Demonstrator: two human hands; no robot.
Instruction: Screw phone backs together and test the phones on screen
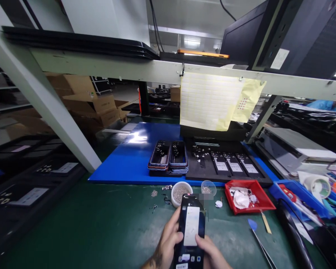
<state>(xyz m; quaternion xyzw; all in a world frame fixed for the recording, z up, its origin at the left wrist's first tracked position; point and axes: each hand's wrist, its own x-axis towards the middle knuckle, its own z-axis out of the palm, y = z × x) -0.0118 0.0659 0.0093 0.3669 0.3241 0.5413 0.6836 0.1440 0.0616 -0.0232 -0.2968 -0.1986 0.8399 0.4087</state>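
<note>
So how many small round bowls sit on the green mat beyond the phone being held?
2. A white round bowl of tiny metal parts sits just beyond the phone, and a clear round bowl stands to its right. The phone may hide others.

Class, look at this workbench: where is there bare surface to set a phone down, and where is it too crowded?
Free: the green mat left of the left hand, and the blue mat left of the stacked phone frames. Crowded: around the white screw bowl, red tray and blue bin to the right.
</note>
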